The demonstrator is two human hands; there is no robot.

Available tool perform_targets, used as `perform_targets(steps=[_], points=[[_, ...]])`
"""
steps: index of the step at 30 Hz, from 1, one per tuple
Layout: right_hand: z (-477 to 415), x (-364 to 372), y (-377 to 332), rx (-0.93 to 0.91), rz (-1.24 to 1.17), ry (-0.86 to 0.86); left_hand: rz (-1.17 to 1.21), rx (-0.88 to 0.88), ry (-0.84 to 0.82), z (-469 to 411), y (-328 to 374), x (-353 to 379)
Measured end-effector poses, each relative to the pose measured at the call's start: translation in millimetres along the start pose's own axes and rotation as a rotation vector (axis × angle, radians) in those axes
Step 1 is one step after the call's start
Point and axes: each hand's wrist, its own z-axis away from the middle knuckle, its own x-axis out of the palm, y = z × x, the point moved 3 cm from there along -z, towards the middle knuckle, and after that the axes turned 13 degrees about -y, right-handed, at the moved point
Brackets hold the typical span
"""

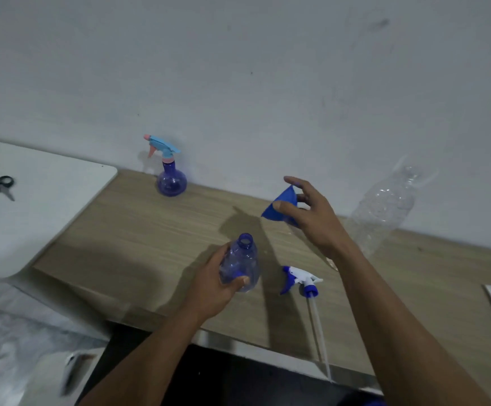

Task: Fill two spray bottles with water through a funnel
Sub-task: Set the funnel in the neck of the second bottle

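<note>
Open bottle (239,263) gripped by left hand (217,284); right hand (311,213) holds funnel (280,208) aloft.

My funnel (279,208) is solid blue, both bottles (239,263) (171,181) see-through purple, one sprayer (162,146) light blue and pink, the other (300,281) white and blue, on a pale wood-grain table (138,230).

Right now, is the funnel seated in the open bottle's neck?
No: the right hand holds the blue funnel in the air, apart from the bottle in the left hand.
</note>
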Motion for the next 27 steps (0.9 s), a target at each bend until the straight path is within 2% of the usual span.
perform_targets(steps=[5, 15, 20, 27], points=[[22.1, 31.4, -25.5, -0.143, -0.113, 0.039, 0.037, -0.006, -0.003, -3.4, -0.2, 2.8], [37.2, 66.2, 8.8, -0.188, -0.079, 0.100, -0.002, 0.006, -0.011, -6.9, -3.1, 0.9], [43.7, 69.1, 18.0, -0.121, 0.088, 0.032, -0.016, 0.003, -0.018, -7.3, -3.5, 1.0], [47.8, 63.8, 3.9, -0.049, 0.339, 0.021, -0.035, -0.016, -0.036, -7.6, -2.7, 1.0]])
